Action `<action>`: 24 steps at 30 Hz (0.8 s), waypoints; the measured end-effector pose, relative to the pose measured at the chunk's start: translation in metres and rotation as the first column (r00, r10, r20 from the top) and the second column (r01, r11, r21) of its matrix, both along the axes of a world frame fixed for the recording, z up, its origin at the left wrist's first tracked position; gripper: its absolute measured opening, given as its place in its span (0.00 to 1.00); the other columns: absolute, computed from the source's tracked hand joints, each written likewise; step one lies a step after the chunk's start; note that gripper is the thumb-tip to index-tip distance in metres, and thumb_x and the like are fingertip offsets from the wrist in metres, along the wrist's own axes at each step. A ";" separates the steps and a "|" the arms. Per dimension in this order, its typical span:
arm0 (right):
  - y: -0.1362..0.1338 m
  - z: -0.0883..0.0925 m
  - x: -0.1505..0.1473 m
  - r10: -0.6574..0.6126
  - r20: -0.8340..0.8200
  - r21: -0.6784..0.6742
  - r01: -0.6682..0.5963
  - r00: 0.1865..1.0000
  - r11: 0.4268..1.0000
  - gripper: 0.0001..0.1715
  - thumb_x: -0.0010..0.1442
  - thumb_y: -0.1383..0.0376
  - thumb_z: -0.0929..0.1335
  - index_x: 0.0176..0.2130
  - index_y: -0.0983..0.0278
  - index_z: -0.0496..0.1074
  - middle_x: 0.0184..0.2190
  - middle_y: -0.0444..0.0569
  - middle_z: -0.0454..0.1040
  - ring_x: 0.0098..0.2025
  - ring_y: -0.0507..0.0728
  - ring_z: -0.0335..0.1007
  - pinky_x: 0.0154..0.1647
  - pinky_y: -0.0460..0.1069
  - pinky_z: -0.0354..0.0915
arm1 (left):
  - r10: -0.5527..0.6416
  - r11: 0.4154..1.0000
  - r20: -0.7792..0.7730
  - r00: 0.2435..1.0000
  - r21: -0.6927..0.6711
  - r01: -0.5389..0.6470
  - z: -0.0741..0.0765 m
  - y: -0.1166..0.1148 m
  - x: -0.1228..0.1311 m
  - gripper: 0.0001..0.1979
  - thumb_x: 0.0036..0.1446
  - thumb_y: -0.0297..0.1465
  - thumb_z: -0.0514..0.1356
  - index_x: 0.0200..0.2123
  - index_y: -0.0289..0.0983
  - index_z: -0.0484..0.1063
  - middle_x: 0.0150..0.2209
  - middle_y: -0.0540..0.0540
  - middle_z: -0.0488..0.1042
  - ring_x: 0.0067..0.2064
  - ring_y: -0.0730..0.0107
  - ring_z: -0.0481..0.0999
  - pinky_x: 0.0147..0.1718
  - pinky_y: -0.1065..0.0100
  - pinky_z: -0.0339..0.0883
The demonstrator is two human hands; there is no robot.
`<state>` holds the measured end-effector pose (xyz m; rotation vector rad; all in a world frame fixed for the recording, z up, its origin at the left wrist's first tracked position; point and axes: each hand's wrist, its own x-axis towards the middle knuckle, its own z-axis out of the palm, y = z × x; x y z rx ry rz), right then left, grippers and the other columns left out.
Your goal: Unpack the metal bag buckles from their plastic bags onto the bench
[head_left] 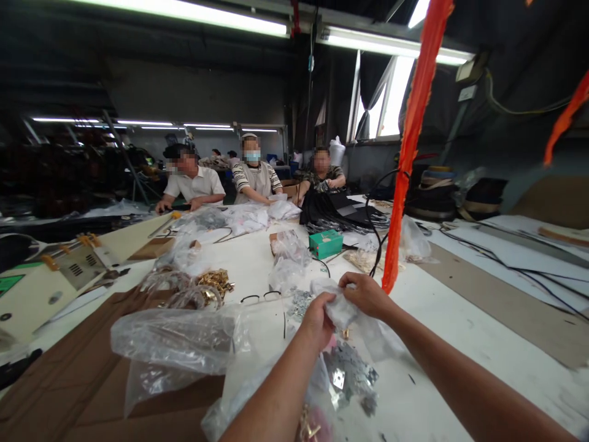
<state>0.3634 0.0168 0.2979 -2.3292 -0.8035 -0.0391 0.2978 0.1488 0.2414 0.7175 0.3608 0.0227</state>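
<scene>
Clear plastic bag (pixel 343 310) is pinched between left hand (pixel 318 319) and right hand (pixel 367 294) above white table (pixel 460 331).

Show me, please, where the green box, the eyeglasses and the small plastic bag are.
green box (pixel 326 244), head view, top face.
eyeglasses (pixel 251 299), head view, left lens rim.
small plastic bag (pixel 340 310), head view, crumpled middle.
</scene>
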 end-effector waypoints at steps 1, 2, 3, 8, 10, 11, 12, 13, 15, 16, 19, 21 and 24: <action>-0.001 0.000 0.001 -0.019 0.012 -0.007 0.019 1.000 1.000 0.10 0.53 0.69 0.64 0.34 0.60 0.74 0.30 0.41 0.77 0.33 0.53 0.71 0.33 0.44 0.59 | 0.010 1.000 0.011 1.000 -0.003 -0.010 0.000 -0.002 0.001 0.13 0.46 0.27 0.65 0.38 0.31 0.77 0.31 0.44 0.80 0.28 0.68 0.78 0.25 0.70 0.71; -0.001 0.000 0.002 -0.043 0.025 -0.014 0.044 0.999 0.999 0.10 0.53 0.69 0.64 0.34 0.60 0.74 0.30 0.42 0.77 0.34 0.54 0.71 0.33 0.45 0.58 | 0.024 1.000 0.018 1.000 -0.002 -0.024 -0.002 -0.004 0.003 0.13 0.46 0.27 0.66 0.38 0.31 0.77 0.31 0.44 0.80 0.28 0.68 0.78 0.25 0.70 0.71; -0.002 0.000 0.002 -0.072 0.041 -0.026 0.073 0.997 0.997 0.09 0.54 0.69 0.65 0.34 0.60 0.74 0.31 0.42 0.77 0.34 0.54 0.71 0.32 0.45 0.57 | 0.042 0.999 0.023 0.999 0.004 -0.042 -0.004 -0.006 0.004 0.14 0.46 0.27 0.67 0.39 0.31 0.77 0.31 0.44 0.81 0.28 0.69 0.78 0.25 0.71 0.71; -0.002 0.000 0.000 -0.201 0.102 -0.111 0.212 0.974 0.971 0.09 0.57 0.66 0.66 0.37 0.59 0.75 0.31 0.47 0.77 0.34 0.58 0.70 0.30 0.48 0.49 | 0.110 0.993 0.033 0.993 0.040 -0.111 -0.020 -0.004 0.010 0.19 0.48 0.31 0.73 0.43 0.34 0.76 0.37 0.45 0.82 0.31 0.68 0.81 0.28 0.71 0.74; -0.001 0.001 0.001 -0.227 0.108 -0.132 0.240 0.968 0.962 0.09 0.57 0.66 0.66 0.38 0.58 0.76 0.32 0.48 0.78 0.34 0.58 0.71 0.30 0.48 0.49 | 0.083 0.996 0.036 0.996 0.037 -0.085 -0.021 0.000 0.008 0.19 0.48 0.32 0.74 0.43 0.34 0.76 0.41 0.43 0.83 0.35 0.66 0.82 0.31 0.69 0.76; -0.001 0.001 0.002 -0.236 0.108 -0.139 0.250 0.966 0.958 0.09 0.57 0.66 0.66 0.38 0.58 0.76 0.32 0.48 0.78 0.35 0.58 0.71 0.31 0.48 0.49 | 0.063 0.997 0.039 0.997 0.032 -0.064 -0.021 0.002 0.007 0.19 0.49 0.32 0.74 0.44 0.34 0.76 0.42 0.42 0.83 0.36 0.65 0.82 0.32 0.68 0.77; -0.001 0.001 0.004 -0.244 0.108 -0.144 0.258 0.964 0.956 0.09 0.57 0.65 0.66 0.38 0.58 0.76 0.32 0.48 0.78 0.35 0.58 0.71 0.31 0.48 0.49 | 0.044 0.999 0.042 0.998 0.024 -0.045 -0.020 0.005 0.005 0.19 0.49 0.31 0.74 0.44 0.34 0.76 0.43 0.42 0.83 0.37 0.64 0.83 0.34 0.67 0.78; -0.001 0.001 0.005 -0.252 0.109 -0.146 0.266 0.962 0.953 0.09 0.57 0.65 0.66 0.38 0.58 0.76 0.33 0.48 0.79 0.35 0.58 0.71 0.31 0.48 0.49 | 0.027 0.999 0.048 0.998 0.017 -0.028 -0.019 0.006 0.004 0.19 0.49 0.32 0.74 0.44 0.34 0.76 0.44 0.41 0.82 0.38 0.63 0.83 0.36 0.66 0.78; -0.004 0.002 0.009 -0.272 0.112 -0.148 0.287 0.956 0.947 0.09 0.58 0.65 0.66 0.38 0.58 0.76 0.34 0.48 0.79 0.36 0.58 0.72 0.31 0.48 0.49 | 0.016 1.000 0.057 0.998 0.019 -0.017 -0.020 0.009 0.001 0.19 0.50 0.32 0.73 0.45 0.34 0.76 0.46 0.40 0.82 0.41 0.61 0.83 0.39 0.64 0.79; -0.006 0.002 0.011 -0.283 0.114 -0.147 0.298 0.952 0.943 0.09 0.58 0.65 0.66 0.38 0.59 0.76 0.34 0.48 0.79 0.36 0.58 0.72 0.31 0.48 0.49 | 0.022 0.999 0.054 0.998 0.030 -0.024 -0.022 0.009 0.001 0.19 0.49 0.32 0.73 0.44 0.34 0.76 0.45 0.40 0.82 0.41 0.61 0.83 0.39 0.64 0.79; -0.012 0.003 0.015 -0.307 0.122 -0.143 0.323 0.944 0.936 0.10 0.58 0.66 0.65 0.38 0.59 0.76 0.34 0.48 0.79 0.36 0.57 0.71 0.31 0.48 0.50 | 0.065 0.994 0.022 0.998 0.084 -0.067 -0.033 0.009 0.006 0.17 0.45 0.29 0.72 0.39 0.34 0.75 0.35 0.43 0.82 0.33 0.64 0.82 0.31 0.68 0.77; -0.015 0.004 0.016 -0.311 0.127 -0.137 0.327 0.942 0.935 0.10 0.58 0.66 0.65 0.37 0.59 0.76 0.33 0.48 0.79 0.35 0.57 0.71 0.31 0.47 0.50 | 0.092 0.989 0.003 0.996 0.115 -0.091 -0.041 0.009 0.010 0.17 0.42 0.27 0.72 0.36 0.34 0.74 0.28 0.46 0.79 0.26 0.67 0.78 0.24 0.71 0.73; -0.017 0.008 0.018 -0.327 0.133 -0.118 0.343 0.936 0.932 0.10 0.58 0.66 0.65 0.37 0.60 0.76 0.33 0.48 0.78 0.35 0.57 0.70 0.31 0.47 0.50 | 0.104 0.984 -0.001 0.995 0.143 -0.103 -0.047 0.012 0.015 0.18 0.43 0.33 0.74 0.36 0.34 0.73 0.24 0.49 0.77 0.21 0.70 0.75 0.18 0.72 0.67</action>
